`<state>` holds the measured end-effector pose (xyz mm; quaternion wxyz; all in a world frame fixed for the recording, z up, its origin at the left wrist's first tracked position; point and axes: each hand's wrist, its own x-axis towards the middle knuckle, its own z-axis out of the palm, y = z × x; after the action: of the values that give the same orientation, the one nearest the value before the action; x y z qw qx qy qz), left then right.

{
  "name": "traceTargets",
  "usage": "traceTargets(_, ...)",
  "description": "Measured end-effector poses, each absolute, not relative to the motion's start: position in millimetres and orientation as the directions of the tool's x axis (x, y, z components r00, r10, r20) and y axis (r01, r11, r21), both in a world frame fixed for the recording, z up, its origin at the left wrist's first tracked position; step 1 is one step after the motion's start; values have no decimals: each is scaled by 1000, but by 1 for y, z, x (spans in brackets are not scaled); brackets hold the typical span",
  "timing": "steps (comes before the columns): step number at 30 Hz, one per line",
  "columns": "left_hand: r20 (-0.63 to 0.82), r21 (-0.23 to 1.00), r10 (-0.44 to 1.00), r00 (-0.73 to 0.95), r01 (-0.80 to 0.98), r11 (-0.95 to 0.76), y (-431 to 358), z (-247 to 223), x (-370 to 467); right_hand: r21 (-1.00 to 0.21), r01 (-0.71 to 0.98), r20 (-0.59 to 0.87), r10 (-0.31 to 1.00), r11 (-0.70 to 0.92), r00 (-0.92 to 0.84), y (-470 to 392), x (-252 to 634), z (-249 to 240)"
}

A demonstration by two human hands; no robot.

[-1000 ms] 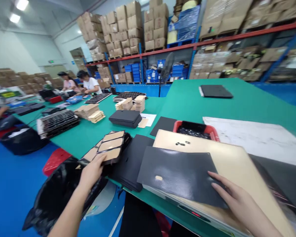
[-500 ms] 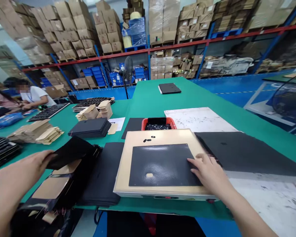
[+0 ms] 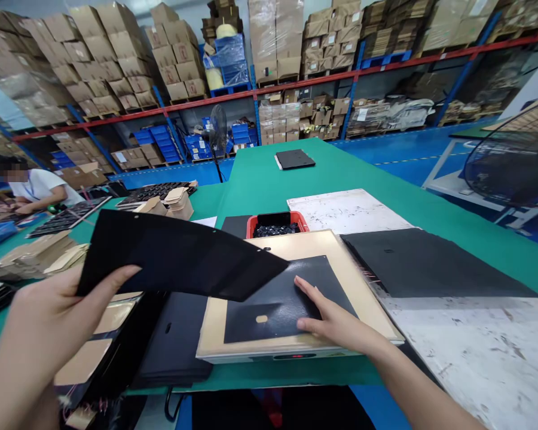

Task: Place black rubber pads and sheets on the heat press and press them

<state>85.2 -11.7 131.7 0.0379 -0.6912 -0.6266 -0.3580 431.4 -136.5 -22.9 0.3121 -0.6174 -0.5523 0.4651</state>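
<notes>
My left hand (image 3: 67,316) pinches one end of a thin black panel (image 3: 170,254) with small holes along its upper edge. Held up at a tilt, the panel reaches rightward until its far end overlaps the view of a flat box-like device (image 3: 363,272) with a tan top. On that top lies a glossy dark sheet (image 3: 271,307) with an oval slot. My right hand (image 3: 327,316) is over the sheet's right part, fingers apart, holding nothing; whether it touches the sheet I cannot tell. Small black oval pieces (image 3: 267,248) show partly behind the panel.
A stack of dark sheets (image 3: 173,346) lies left of the device, beside black pieces with tan patches (image 3: 83,361). Behind is a red basket (image 3: 302,221) of small black parts. Large dark sheets (image 3: 430,263) lie on white boards at right. A co-worker (image 3: 42,188) sits far left.
My left hand has lifted the black panel from the pile at left and brought it rightward. My right hand has shifted left over the dark sheet. The view has turned slightly right.
</notes>
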Motion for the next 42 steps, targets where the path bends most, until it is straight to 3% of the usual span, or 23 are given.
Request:
traceTargets(5,376,657,925,56,688,-309,-13,104,146,-999,36,-2,998,0,-70,-141,435,-25)
traceTargets(7,288,742,950,119,600,-300,-10,86,161,-999,-30,-43,999,-42,29,-146,440,-25)
traceTargets(10,178,838,963,201,482,-255,-5,59,173,-993,20,-111,968,-118,223,-155,454,-21)
traceTargets(15,-105,940,947,302,340,-4,-4,26,180,-985,-40,-173,935,-169,308,-164,474,-7)
traceTargets(19,-319,942,859,400,232,242,-7,9,184,-968,-67,-251,909,-243,332,-163,478,-4)
traceTargets(27,-328,912,858,395,370,178,-1,-25,185,-952,-32,-299,900,-305,317,-155,481,-14)
traceTargets(34,-330,900,844,422,410,147,0,-24,184,-945,-22,-318,905,-325,282,-152,480,-17)
traceTargets(42,-328,894,837,439,431,124,1,-25,183,-941,173,-225,920,-290,319,-153,484,-23)
